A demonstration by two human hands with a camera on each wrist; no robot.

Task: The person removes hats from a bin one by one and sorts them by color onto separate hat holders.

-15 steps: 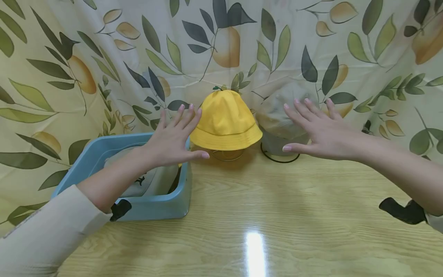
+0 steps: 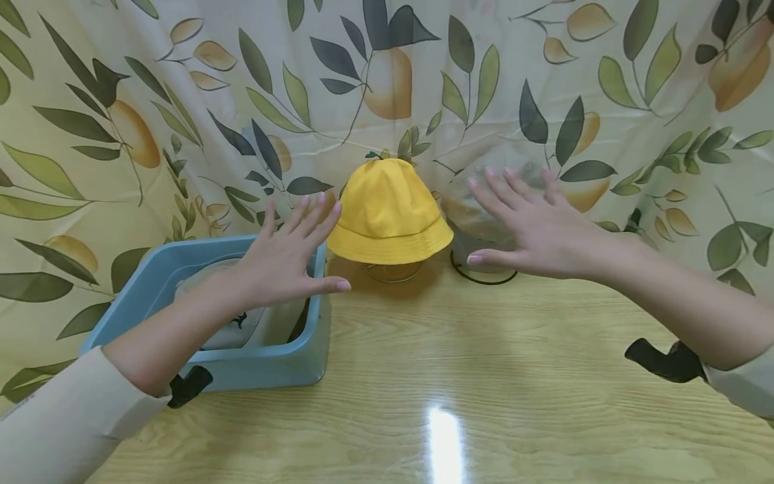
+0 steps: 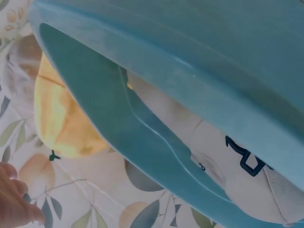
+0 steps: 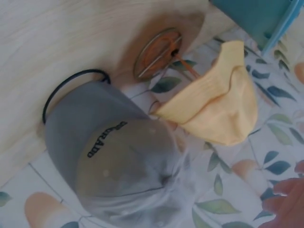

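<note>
A yellow bucket hat (image 2: 387, 218) with a small green stem on top sits on a wire stand (image 2: 394, 271). To its left my left hand (image 2: 281, 259) hovers over the blue bin (image 2: 266, 368), fingers spread and holding nothing. My right hand (image 2: 538, 232), also spread and bare of any object, partly covers a grey cap (image 2: 465, 202) in the head view. Dark lettering shows on that cap's front in the right wrist view, with its grey brim (image 4: 90, 114) pointing down toward a black ring. Inside the bin lies a pale cap (image 3: 228, 161) with a dark motif.
Behind everything hangs a curtain (image 2: 399, 74) printed with leaves and fruit. The bin and stands rest on a light wood table (image 2: 514, 376), which has a bright light reflection near its front. A black strap (image 2: 665, 361) shows at the right wrist.
Both hands have shifted a little leftward in the head view, the left one also slightly lower. The whole view has drifted slightly. The hats and bin appear unmoved.
</note>
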